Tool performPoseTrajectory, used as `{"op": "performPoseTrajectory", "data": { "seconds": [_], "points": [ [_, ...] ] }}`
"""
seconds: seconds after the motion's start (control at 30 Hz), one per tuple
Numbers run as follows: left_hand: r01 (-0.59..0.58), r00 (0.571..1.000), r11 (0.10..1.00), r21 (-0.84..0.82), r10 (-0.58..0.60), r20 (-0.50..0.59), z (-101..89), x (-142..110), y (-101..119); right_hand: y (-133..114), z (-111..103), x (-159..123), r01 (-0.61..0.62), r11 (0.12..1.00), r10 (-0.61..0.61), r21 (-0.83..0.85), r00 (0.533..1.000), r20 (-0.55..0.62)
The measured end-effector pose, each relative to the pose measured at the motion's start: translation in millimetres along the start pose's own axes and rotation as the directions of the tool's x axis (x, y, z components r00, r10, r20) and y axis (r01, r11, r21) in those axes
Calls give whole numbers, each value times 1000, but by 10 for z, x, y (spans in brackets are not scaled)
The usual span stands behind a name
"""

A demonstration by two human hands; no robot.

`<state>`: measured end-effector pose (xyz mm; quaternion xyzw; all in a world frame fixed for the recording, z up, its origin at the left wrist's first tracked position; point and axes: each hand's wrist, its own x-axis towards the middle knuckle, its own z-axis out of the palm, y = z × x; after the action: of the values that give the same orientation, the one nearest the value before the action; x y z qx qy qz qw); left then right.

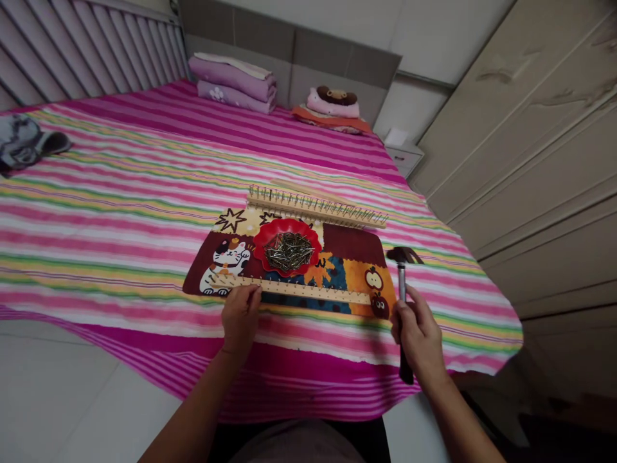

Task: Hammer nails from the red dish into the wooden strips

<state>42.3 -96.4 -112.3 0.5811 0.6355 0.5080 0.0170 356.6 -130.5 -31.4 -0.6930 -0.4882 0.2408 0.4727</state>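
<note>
My right hand (418,331) is wrapped round the handle of a claw hammer (402,273), its head raised at the right end of a patterned mat. My left hand (241,315) is closed in a pinch at the near edge of a narrow wooden strip (313,292); whatever lies between the fingertips is too small to make out. Nails stand up along that strip, more thickly on its left part. Behind it, a red scalloped bowl (259,243) holds a heap of loose nails (289,251).
Beyond the bowl lie wooden strips (313,209) bristling with upright nails. The mat (347,247) rests on a striped bed cover (144,212). Folded bedding (236,90) is stacked by the headboard, and a grey bundle (29,141) lies far left. A wardrobe (540,148) stands at right.
</note>
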Motion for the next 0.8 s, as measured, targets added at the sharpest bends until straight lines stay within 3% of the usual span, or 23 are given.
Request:
{"op": "performPoseTrajectory", "data": {
  "seconds": [0.07, 0.13, 0.2, 0.27, 0.4, 0.63, 0.8],
  "points": [
    [-27, 1000, 1000, 4, 27, -10, 15, -11, -17, -302, 113, -291, -116, 985, 77, 130, 960, 269],
    [-64, 998, 998, 10, 65, -23, 33, -24, -30, -531, 291, -533, -152, 976, 50, 159, 857, 512],
    [-92, 995, 996, 18, 92, -30, 48, -36, -40, -658, 516, -696, -141, 970, -19, 198, 768, 641],
    [-105, 994, 994, 25, 106, -30, 57, -47, -46, -703, 744, -777, -82, 976, -76, 202, 740, 668],
    [-105, 994, 994, 31, 105, -9, 56, -61, -48, -715, 1036, -790, -19, 984, -109, 180, 734, 671],
    [-39, 999, 999, 8, 39, 27, 53, -67, -36, -781, 1045, -807, 94, 975, -199, 199, 763, 615],
    [-7, 999, 1000, 25, 5, 49, 46, -75, -39, -817, 1022, -781, 116, 977, -206, 178, 717, 666]
  ]
}}
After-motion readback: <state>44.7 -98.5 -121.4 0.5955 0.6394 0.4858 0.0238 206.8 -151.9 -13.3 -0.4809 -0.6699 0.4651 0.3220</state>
